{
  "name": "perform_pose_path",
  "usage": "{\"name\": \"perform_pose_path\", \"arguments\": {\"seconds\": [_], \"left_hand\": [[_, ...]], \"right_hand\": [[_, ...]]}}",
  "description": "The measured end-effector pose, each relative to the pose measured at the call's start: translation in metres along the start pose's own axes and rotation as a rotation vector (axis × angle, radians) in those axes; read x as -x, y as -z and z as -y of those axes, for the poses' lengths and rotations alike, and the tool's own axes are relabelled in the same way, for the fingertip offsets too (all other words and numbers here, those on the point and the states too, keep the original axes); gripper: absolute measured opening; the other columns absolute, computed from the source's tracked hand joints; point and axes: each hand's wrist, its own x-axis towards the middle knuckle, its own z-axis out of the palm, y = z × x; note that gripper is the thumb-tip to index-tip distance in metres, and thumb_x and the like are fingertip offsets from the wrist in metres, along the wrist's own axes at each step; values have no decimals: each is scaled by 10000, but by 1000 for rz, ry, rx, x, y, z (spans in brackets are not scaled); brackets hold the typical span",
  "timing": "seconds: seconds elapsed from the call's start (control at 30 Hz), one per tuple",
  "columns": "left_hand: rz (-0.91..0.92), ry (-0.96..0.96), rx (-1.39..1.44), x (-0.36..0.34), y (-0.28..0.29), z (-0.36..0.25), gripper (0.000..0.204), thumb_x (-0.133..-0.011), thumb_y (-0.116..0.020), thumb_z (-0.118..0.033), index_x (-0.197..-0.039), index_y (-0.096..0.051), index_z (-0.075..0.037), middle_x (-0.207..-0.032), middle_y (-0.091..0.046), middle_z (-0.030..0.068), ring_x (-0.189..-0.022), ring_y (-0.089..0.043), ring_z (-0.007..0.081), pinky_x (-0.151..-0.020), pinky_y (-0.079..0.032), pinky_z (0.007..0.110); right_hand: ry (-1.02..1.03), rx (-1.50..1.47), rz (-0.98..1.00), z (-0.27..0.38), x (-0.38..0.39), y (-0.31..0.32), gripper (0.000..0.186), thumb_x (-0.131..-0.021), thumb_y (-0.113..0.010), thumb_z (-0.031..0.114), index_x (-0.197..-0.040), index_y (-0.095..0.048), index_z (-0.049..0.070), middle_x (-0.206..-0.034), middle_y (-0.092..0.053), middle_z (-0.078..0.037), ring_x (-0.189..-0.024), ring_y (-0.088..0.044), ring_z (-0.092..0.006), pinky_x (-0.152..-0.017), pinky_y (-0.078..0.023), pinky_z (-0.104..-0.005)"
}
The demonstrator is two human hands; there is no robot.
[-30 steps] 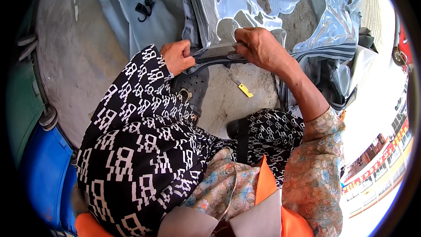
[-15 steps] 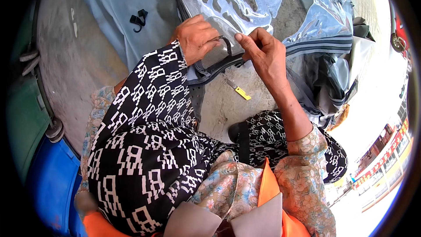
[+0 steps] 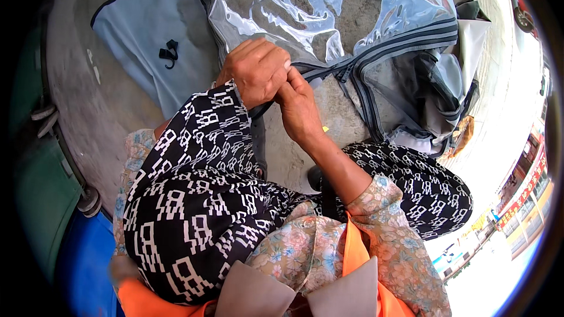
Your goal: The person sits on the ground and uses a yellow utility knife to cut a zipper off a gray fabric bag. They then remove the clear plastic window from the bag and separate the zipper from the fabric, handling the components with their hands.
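the left hand (image 3: 254,70) and the right hand (image 3: 298,105) meet at the near edge of a clear plastic sheet (image 3: 281,9), fingers bent and tips touching. both look closed in a pinch, but the knuckles cover whatever lies between, so i cannot tell whether they grip the edge or something small. the sheet spreads on the far side of the hands, flat in parts and rippled with glare. a dark edging (image 3: 317,73) runs along its near side, just right of the fingertips, and a striped band (image 3: 411,36) curves away to the right.

the sheet looks light and floppy, likely slick on its shiny face and apt to crease or slide under a flat palm. the edging looks thicker and less slippery, so it seems the better place to pinch, with the two hands close together to keep the soft part between them taut.

to the left lies a grey-blue cloth (image 3: 141,35) with small black hooks (image 3: 169,53) on it. to the right sits a crumpled dark bundle (image 3: 432,79). a green bin (image 3: 44,182) stands at the far left.
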Motion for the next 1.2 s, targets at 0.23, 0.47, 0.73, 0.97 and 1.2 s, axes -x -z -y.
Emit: {"name": "perform_pose_path", "arguments": {"seconds": [0.23, 0.47, 0.73, 0.97, 1.2], "left_hand": [[96, 35, -198, -60, -11, 57, 458, -929, -616, -423, -677, -603, -41, -566, -526, 133, -500, -518, 333, -484, -432, 414], [24, 570, -245, -101, 1, 117, 625, -916, -549, -578, -634, -615, -24, -617, -591, 192, -610, -587, 426, -561, -464, 485], [-109, 323, -329, -88, 13, 84, 618, -916, -591, -547, -603, -516, -20, -515, -432, 169, -465, -453, 323, -485, -391, 406], [-13, -51, -190, -96, -15, 10, 376, -961, -570, -355, -772, -548, -30, -679, -561, 139, -656, -555, 350, -605, -448, 429], [136, 86, -67, -105, -47, 47, 625, -973, -538, -455, -562, -513, 15, -540, -491, 202, -496, -476, 376, -481, -395, 438]], "right_hand": [[82, 55, -7, 5, -22, -4, 359, -1026, -455, 286, -750, -483, 59, -680, -535, -7, -611, -464, -116, -549, -376, -281], [373, 222, 13, 12, 29, 4, 377, -1028, -463, 295, -779, -519, 18, -765, -609, -66, -768, -586, -170, -689, -462, -329], [-351, -49, 156, 50, -33, 37, 513, -984, -517, 468, -1147, -592, -12, -1004, -705, -141, -878, -679, -158, -637, -487, -236], [-104, 8, 150, 39, -70, 27, 167, -954, -524, 137, -950, -617, -2, -805, -639, -81, -708, -616, -163, -597, -450, -266], [90, 258, -170, 29, -33, 15, 505, -960, -509, 314, -596, -483, -35, -509, -450, -101, -524, -440, -179, -539, -379, -349]]}}
